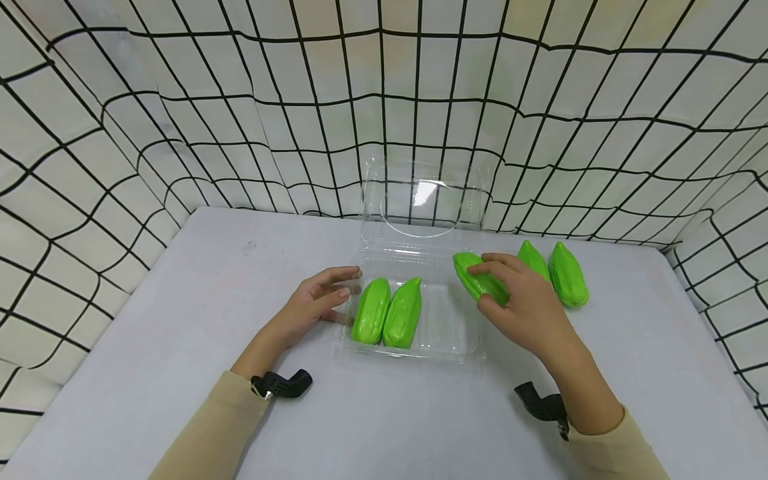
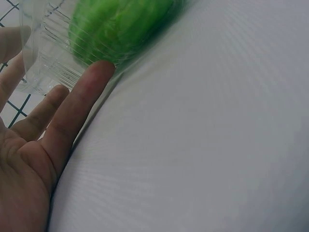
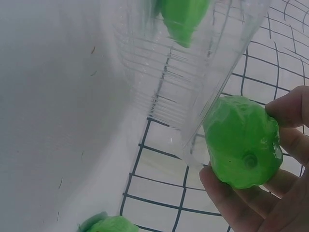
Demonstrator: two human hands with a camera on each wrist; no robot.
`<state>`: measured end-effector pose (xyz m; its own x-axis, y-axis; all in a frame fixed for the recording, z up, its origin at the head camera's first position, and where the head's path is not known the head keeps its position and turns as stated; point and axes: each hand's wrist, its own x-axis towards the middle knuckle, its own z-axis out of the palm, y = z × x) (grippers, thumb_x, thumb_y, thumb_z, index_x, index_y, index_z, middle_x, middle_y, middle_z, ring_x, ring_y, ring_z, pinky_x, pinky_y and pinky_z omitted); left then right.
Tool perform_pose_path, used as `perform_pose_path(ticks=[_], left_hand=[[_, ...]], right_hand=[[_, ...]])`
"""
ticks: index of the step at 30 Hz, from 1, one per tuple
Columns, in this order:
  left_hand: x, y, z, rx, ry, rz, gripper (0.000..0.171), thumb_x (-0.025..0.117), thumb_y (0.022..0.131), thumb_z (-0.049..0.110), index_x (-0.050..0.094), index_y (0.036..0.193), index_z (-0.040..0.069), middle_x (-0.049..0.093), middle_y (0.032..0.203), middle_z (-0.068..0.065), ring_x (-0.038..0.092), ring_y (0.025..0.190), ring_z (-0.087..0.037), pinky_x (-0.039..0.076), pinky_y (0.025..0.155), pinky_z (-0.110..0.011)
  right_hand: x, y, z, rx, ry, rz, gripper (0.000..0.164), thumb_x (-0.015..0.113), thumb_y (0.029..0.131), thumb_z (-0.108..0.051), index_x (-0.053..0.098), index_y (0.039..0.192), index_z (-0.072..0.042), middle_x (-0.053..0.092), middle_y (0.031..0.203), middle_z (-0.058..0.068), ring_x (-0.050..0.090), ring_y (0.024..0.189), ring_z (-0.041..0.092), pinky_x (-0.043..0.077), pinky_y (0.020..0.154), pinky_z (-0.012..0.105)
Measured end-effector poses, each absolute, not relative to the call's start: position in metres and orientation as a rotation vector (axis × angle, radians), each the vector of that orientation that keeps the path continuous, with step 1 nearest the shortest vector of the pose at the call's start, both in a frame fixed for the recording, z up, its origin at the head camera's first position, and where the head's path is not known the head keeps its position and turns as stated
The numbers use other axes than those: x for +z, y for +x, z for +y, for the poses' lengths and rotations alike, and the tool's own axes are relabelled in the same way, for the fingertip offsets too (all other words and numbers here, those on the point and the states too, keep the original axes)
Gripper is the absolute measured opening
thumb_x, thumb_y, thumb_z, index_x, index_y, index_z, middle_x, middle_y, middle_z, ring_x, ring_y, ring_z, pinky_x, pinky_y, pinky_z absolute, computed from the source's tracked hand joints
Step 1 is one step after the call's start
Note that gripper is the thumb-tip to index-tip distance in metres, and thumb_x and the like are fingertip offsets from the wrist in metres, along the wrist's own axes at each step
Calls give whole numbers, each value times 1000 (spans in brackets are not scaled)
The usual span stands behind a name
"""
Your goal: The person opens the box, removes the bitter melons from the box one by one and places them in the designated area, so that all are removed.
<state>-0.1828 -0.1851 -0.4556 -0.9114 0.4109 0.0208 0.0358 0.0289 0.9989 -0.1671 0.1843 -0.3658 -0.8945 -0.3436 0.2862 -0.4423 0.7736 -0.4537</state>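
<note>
The right hand point(image 1: 531, 310) has its grip curled round 1 green fruit point(image 1: 477, 283), held near the clear container point(image 1: 449, 323)'s right edge. The left hand point(image 1: 315, 298), grip loosely spread, has fingers at its left wall. 2 fruits inside point(image 1: 403, 313) lie side by side; 2 outer fruits point(image 1: 568, 273) rest on the tabletop point(image 1: 384, 420).

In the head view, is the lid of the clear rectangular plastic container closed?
No, the clear plastic lid stands raised behind the tray, leaving two elongated green fruits uncovered.
</note>
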Motion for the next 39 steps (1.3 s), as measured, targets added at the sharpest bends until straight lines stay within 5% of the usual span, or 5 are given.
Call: perform_pose_path(ticks=[39], left_hand=[[-456,-184,-185,1956,463,2049,46,56,103,17,45,147,10,41,154,-12,42,139,-39,62,81,-48]], right_hand=[[-364,-168,185,771,644,-2772,36,63,84,-12,70,119,-18,59,138,5,62,117,29,53,76,37]])
